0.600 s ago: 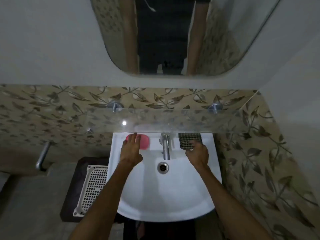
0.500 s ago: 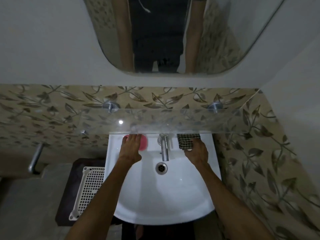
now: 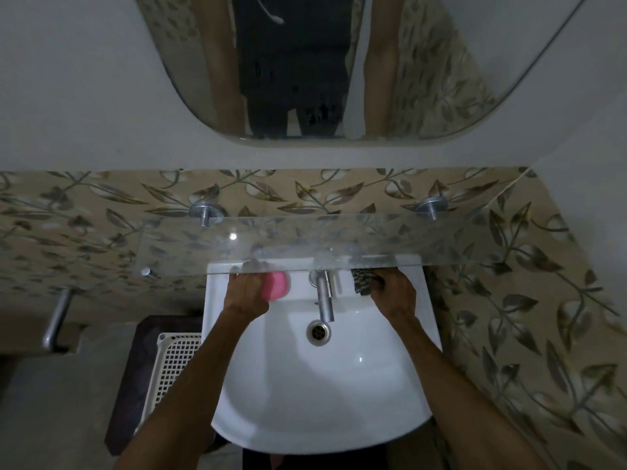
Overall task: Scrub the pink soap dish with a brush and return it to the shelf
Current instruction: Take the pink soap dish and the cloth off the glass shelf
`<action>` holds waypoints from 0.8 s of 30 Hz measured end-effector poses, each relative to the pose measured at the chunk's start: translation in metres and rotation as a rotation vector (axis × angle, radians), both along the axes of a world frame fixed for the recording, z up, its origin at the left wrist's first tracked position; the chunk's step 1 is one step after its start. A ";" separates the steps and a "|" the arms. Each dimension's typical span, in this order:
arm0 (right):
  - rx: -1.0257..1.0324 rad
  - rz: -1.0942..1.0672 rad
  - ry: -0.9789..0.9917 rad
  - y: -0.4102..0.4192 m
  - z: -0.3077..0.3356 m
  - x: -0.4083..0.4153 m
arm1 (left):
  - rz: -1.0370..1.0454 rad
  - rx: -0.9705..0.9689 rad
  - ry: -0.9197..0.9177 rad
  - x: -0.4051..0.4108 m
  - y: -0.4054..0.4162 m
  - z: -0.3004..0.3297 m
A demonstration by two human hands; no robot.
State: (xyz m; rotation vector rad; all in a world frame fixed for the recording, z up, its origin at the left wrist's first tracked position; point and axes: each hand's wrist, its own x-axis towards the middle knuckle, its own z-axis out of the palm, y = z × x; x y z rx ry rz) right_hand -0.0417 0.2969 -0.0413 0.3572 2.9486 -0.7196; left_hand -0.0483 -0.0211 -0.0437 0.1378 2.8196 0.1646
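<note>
both hands reach to the back ledge of the white sink (image 3: 322,401), under the front edge of the glass shelf (image 3: 339,239), and they sit well apart, one on each side of the metal tap (image 3: 325,295). the left hand (image 3: 246,293) lies against the pink soap dish (image 3: 275,285), which rests on the ledge just to that hand's right, between it and the tap; its fingertips go under the shelf and blur there, so whether they grip the dish cannot be told. the right hand (image 3: 395,293) is on a dark checkered brush (image 3: 364,282) that lies just to its left, its fingers partly hidden behind the shelf, and the grip cannot be told either. below the left forearm a white lattice basket (image 3: 169,364) sits on the floor.
</note>
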 end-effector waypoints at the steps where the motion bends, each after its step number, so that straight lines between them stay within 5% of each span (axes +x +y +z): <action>1: -0.079 -0.084 0.024 0.000 -0.001 0.000 | 0.007 0.033 0.015 0.000 0.000 0.002; 5: -0.427 -0.398 0.028 0.000 0.001 -0.007 | -0.015 0.047 0.054 -0.003 -0.002 0.007; 9: -0.596 -0.485 0.004 0.005 -0.001 -0.014 | -0.040 0.042 -0.002 -0.009 -0.008 0.000; 17: -0.681 -0.510 0.021 0.011 -0.005 -0.007 | -0.082 -0.043 0.081 -0.008 -0.013 0.001; 24: -0.666 -0.512 0.024 0.010 -0.005 -0.008 | -0.110 -0.147 -0.034 -0.009 -0.018 0.008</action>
